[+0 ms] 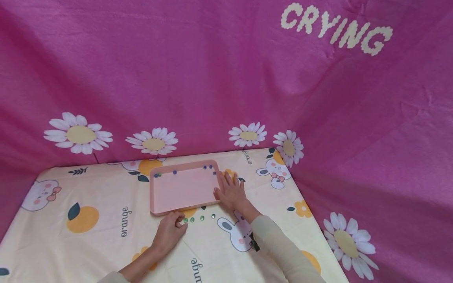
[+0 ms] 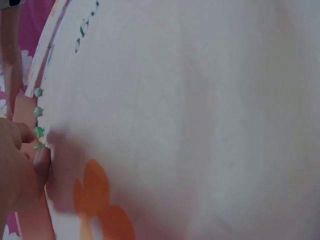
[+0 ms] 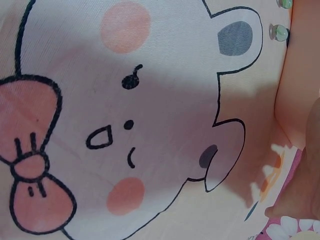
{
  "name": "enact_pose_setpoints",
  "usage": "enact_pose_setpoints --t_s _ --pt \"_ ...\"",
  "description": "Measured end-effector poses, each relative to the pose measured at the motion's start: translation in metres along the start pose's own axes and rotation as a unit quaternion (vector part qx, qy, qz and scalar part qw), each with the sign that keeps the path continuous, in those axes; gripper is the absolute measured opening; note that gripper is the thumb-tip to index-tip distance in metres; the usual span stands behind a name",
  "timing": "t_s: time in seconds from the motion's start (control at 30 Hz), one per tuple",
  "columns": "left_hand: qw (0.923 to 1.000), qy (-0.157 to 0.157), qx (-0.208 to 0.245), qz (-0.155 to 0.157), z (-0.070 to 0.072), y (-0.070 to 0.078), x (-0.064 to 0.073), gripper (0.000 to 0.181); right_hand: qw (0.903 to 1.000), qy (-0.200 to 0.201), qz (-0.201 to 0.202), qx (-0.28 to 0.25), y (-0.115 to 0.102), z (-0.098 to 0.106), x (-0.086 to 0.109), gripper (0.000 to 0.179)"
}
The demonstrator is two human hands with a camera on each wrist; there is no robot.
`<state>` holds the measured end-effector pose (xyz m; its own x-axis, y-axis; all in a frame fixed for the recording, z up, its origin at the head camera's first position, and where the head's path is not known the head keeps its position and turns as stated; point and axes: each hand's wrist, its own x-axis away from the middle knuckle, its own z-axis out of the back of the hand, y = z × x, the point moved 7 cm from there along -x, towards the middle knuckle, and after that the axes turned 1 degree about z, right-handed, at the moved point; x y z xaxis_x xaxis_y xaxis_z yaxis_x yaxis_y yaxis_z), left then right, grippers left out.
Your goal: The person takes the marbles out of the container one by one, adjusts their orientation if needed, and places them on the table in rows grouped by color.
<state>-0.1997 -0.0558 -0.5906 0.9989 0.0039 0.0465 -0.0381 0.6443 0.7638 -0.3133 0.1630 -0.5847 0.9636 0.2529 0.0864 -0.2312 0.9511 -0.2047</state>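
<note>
Thumb and forefinger of my left hand (image 1: 170,232) curl around the leftmost green marble (image 1: 185,220) in a short row just in front of the pink tray (image 1: 152,196). In the left wrist view, that marble (image 2: 39,147) sits between the thumb (image 2: 43,162) and the forefinger, with the other marbles beyond it. My right hand (image 1: 232,192) rests with spread fingers on the tray's right edge. Along the far side inside the tray lie several dark blue marbles (image 1: 175,172), with one green marble (image 1: 159,174) in the far left corner.
The rest of the row, several green or clear marbles (image 1: 202,217), lies on the patterned tablecloth (image 1: 106,251) to the right of my left fingers. A magenta curtain (image 1: 198,78) with daisies hangs behind the table and along its right side.
</note>
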Motion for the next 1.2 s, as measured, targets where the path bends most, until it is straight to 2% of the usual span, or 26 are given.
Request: enact_pose_setpoints --t_s 0.1,0.2,0.33,0.43,0.57,0.7,0.87,1.2 --pt "0.9997 0.017 0.004 -0.018 0.013 0.005 0.002 0.027 1.0000 -0.002 0.001 -0.003 -0.001 0.000 0.000 0.072" --pt "0.9976 0.053 -0.006 -0.045 0.033 0.009 0.002 0.028 1.0000 -0.004 0.001 -0.002 -0.001 -0.001 -0.001 0.072" --pt "0.9906 0.100 -0.065 -0.067 0.060 0.007 -0.008 0.036 1.0000 -0.006 -0.001 0.000 -0.001 -0.001 -0.002 0.073" --pt "0.9848 0.101 -0.127 -0.062 0.070 -0.002 -0.019 0.052 0.9999 -0.009 -0.002 0.005 0.000 -0.001 -0.002 0.073" --pt "0.9768 0.078 -0.194 -0.048 0.072 -0.019 -0.031 0.073 0.9999 -0.010 -0.001 0.009 0.000 0.000 -0.003 0.073" --pt "0.9702 0.065 -0.229 -0.045 0.069 -0.032 -0.036 0.080 1.0000 -0.007 0.002 0.005 0.000 0.000 -0.003 0.072" --pt "0.9702 0.056 -0.233 -0.038 0.066 -0.042 -0.038 0.081 1.0000 -0.005 0.001 -0.002 0.000 0.000 -0.001 0.073" --pt "0.9742 0.034 -0.222 -0.019 0.065 -0.046 -0.044 0.089 0.9999 -0.008 0.004 0.007 0.002 0.000 -0.001 0.073"
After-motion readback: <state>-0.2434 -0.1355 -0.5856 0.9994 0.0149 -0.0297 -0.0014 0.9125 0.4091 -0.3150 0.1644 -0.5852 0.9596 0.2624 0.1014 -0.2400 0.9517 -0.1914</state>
